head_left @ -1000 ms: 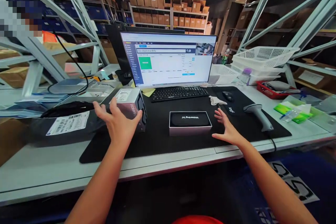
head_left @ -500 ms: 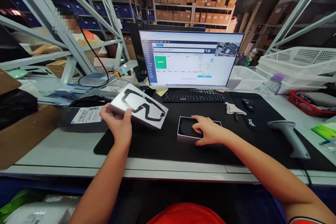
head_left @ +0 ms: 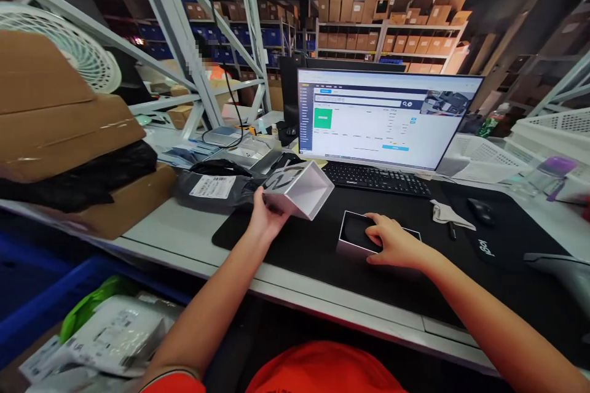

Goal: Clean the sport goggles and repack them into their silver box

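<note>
My left hand [head_left: 268,221] is closed on a white box lid [head_left: 311,190], raised above the mat and tilted so its hollow inside faces right. A dark printed shape shows on its top. On the black desk mat [head_left: 295,252] sits the open box base [head_left: 353,247], with something black [head_left: 357,230] inside that I cannot make out. Across that base lies my right hand [head_left: 391,242], fingers at the far rim and inside, thumb at the near wall.
Behind the box are a keyboard [head_left: 378,179] and a monitor [head_left: 364,129]. At right lie a cloth [head_left: 449,215], a pen [head_left: 452,231], a mouse [head_left: 480,212] and a scanner [head_left: 560,267]. A dark labelled package [head_left: 214,189] and cardboard boxes [head_left: 55,110] occupy the left. Another person [head_left: 216,70] is beyond the frame.
My left hand has turned the lid, so its hollow inside now shows instead of mainly its printed top. My right hand stays at the box base. The view has swung left.
</note>
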{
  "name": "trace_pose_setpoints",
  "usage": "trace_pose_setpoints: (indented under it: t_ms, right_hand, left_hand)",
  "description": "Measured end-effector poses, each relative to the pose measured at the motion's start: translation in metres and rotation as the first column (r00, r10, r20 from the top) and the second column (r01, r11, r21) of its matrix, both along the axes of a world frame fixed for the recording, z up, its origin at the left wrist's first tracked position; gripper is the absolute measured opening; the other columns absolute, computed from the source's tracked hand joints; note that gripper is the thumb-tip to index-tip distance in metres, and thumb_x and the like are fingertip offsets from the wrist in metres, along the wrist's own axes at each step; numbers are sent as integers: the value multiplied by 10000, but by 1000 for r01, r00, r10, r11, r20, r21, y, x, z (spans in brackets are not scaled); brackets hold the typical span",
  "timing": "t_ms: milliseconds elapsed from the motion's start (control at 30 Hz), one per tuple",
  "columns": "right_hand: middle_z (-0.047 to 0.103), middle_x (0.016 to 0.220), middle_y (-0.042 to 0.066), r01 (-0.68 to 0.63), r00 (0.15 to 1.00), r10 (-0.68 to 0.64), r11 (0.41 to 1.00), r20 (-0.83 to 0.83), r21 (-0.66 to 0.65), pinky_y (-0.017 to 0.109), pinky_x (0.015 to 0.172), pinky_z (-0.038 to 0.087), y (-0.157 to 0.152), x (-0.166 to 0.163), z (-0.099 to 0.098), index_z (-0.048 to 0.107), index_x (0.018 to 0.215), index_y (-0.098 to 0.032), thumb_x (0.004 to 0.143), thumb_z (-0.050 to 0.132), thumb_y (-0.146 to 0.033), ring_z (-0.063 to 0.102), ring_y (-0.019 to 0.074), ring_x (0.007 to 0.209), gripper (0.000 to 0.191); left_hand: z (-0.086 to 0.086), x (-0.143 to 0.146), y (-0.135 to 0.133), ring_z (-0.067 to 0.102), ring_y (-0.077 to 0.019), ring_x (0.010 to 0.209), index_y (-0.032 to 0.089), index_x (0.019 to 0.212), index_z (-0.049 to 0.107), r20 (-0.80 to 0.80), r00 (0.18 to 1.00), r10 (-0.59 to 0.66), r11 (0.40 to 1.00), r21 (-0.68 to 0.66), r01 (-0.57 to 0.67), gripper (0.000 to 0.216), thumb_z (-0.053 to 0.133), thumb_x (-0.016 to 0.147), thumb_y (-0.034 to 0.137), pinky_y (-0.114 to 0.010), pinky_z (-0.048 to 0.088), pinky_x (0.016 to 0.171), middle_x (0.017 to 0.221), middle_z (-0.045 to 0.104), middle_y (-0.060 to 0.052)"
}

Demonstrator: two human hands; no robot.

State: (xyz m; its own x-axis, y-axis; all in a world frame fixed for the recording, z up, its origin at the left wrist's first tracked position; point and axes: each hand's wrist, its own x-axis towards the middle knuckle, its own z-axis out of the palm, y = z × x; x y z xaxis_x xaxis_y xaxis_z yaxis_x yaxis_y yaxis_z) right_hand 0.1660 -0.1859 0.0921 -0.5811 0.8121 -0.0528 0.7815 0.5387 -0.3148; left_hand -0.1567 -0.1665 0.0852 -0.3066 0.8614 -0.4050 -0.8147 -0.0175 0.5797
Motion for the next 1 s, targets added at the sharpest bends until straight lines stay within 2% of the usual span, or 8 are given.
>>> trace_pose_setpoints:
  t_ms: [233, 367, 433, 533, 633, 700, 800, 1000]
  right_hand:
    - [407, 1552, 145, 60, 990, -40, 988, -138, 145, 543, 1124, 378, -28, 31, 5, 582, 820, -227, 826, 710, -396, 378, 349, 1457, 213]
    - [379, 1578, 80, 217, 957, -165, 954, -239, 208, 523, 1094, 452, -66, 60, 7, 628, 901, -261, 926, 588, -462, 415, 320, 1439, 206]
    - [387, 1571, 80, 311, 926, -237, 920, -293, 240, 521, 1064, 488, -87, 75, -2, 648, 929, -268, 930, 580, -479, 441, 329, 1420, 222]
    - [426, 1539, 91, 444, 864, -333, 858, -379, 259, 537, 1076, 487, -119, 97, -29, 668, 958, -269, 923, 584, -499, 479, 338, 1390, 247]
    - [471, 1498, 98, 564, 785, -421, 789, -454, 245, 546, 1093, 472, -150, 112, -62, 678, 968, -266, 916, 581, -525, 512, 339, 1360, 281]
    - [482, 1489, 101, 627, 736, -480, 750, -478, 212, 539, 1075, 487, -170, 118, -80, 684, 975, -265, 913, 573, -542, 515, 345, 1356, 305]
    - [489, 1482, 97, 678, 691, -539, 714, -481, 175, 551, 1055, 497, -195, 124, -97, 691, 973, -278, 910, 566, -550, 526, 358, 1341, 306]
    - [507, 1459, 102, 743, 624, -587, 650, -515, 160, 575, 1120, 431, -230, 126, -102, 682, 975, -293, 909, 571, -480, 519, 351, 1343, 228]
  left_hand:
    - [-8, 16, -16, 686, -169, 809, 215, 1054, 580, -48, 997, 52, 994, 95, -48, 223, 676, 908, 353, -366, 627, 749, 983, 692, -69]
    - [-13, 18, -27, 665, -165, 935, 277, 1118, 433, -319, 918, 235, 953, 260, -154, 417, 735, 843, 362, -356, 609, 787, 1204, 618, -73]
    - [-14, 16, -33, 642, -182, 1043, 292, 1198, 382, -542, 753, 373, 906, 389, -169, 585, 784, 779, 358, -341, 596, 832, 1333, 535, -98]
    - [-14, 11, -39, 586, -248, 1194, 259, 1328, 343, -764, 294, 575, 814, 569, -116, 868, 872, 643, 316, -380, 565, 936, 1420, 437, -145]
    - [-13, 12, -43, 532, -310, 1293, 223, 1329, 371, -666, -169, 727, 681, 731, 47, 915, 909, 595, 318, -436, 538, 993, 1400, 452, -162]
    - [-12, 18, -47, 542, -315, 1291, 226, 1279, 406, -541, -330, 773, 609, 779, 148, 846, 914, 610, 322, -458, 531, 999, 1369, 494, -160]
    - [-11, 33, -56, 579, -318, 1255, 242, 1135, 465, -553, -310, 773, 615, 774, 152, 727, 932, 589, 349, -489, 513, 1022, 1314, 554, -145]
    - [-17, 59, -67, 449, -332, 1402, 279, 864, 416, -826, 84, 557, 824, 563, 62, 747, 1004, 411, 361, -501, 411, 1151, 1355, 524, -108]
